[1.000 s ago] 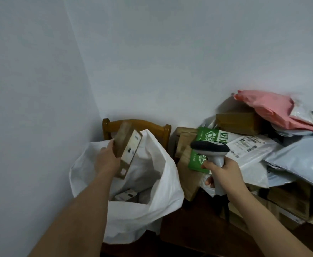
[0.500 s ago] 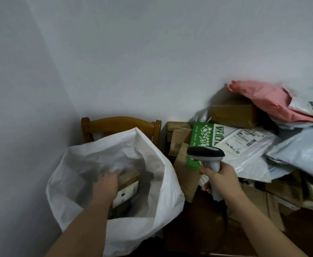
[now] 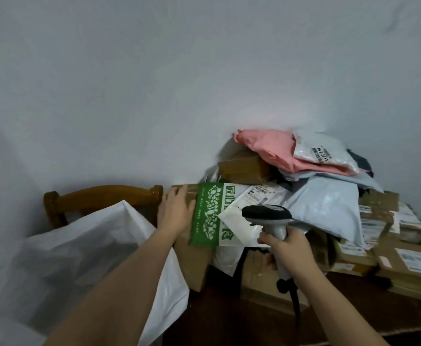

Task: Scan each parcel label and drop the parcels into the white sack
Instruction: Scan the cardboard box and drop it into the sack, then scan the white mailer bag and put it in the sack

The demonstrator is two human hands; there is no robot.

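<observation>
The white sack [image 3: 62, 248] stands open at the lower left, on a wooden chair. To its right a heap of parcels lies on a dark table. My left hand [image 3: 175, 211] reaches over the sack's rim and rests with spread fingers on a brown cardboard box [image 3: 190, 193] at the heap's left end, beside a green and white printed parcel [image 3: 208, 216]. My right hand [image 3: 285, 248] grips the handle of a grey barcode scanner [image 3: 266, 216], whose dark head points left toward that parcel. A white labelled mailer [image 3: 261, 196] lies just behind the scanner.
The wooden chair back [image 3: 99, 196] rises behind the sack. The heap holds a pink mailer [image 3: 274, 148], a pale blue mailer [image 3: 326, 208] and several brown boxes [image 3: 404, 260] at the right. The scanner's black cable [image 3: 294, 298] hangs over the dark table [image 3: 229, 320]. White walls close the corner.
My left hand let go of the small box inside the sack, came out and moved right onto the brown box in the heap. The view swung right. My right hand kept holding the scanner.
</observation>
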